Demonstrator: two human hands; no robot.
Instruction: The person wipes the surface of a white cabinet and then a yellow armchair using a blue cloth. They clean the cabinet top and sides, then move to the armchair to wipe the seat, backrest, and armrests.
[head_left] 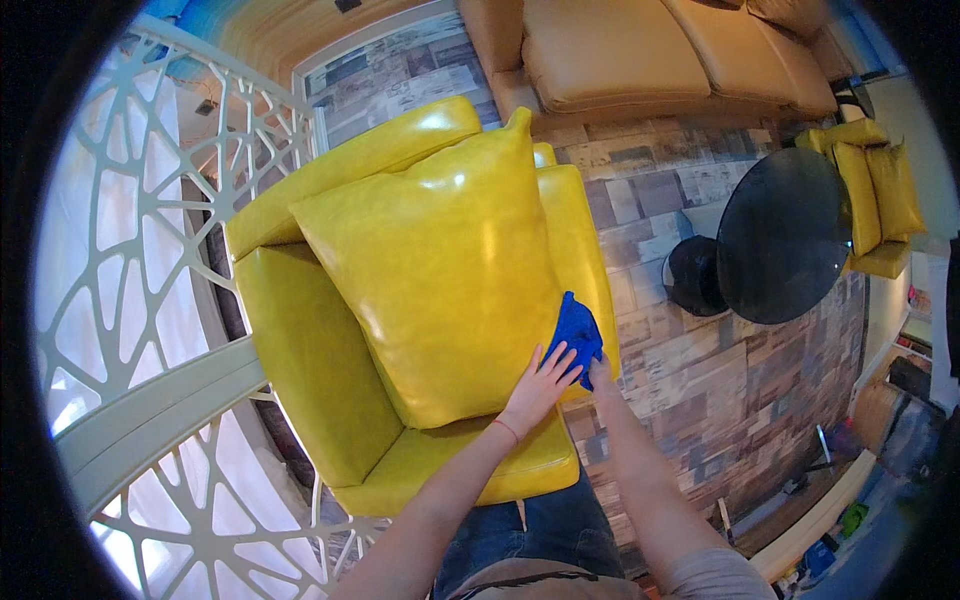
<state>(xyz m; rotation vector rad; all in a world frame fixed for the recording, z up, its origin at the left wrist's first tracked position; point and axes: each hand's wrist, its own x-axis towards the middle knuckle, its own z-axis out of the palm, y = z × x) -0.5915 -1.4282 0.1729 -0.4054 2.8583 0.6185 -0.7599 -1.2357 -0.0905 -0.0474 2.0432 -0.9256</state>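
My left hand (541,385) lies flat with fingers spread, forearm stretched up from below. My right hand (598,372) sits just beside it, fingers curled closed, arm extended.

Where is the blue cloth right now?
In the head view, the blue cloth lies right of centre, against the yellow cushion's right edge, under both hands.

The armchair (310,370) and its big cushion (440,270) are glossy bright yellow. The cloth (577,335) is deep blue. The floor (720,370) shows a patchwork of grey, brown and tan blocks. The round table (785,235) looks black, perhaps dark glass. The sofa (640,50) is tan, and the lattice screen (150,240) is white.
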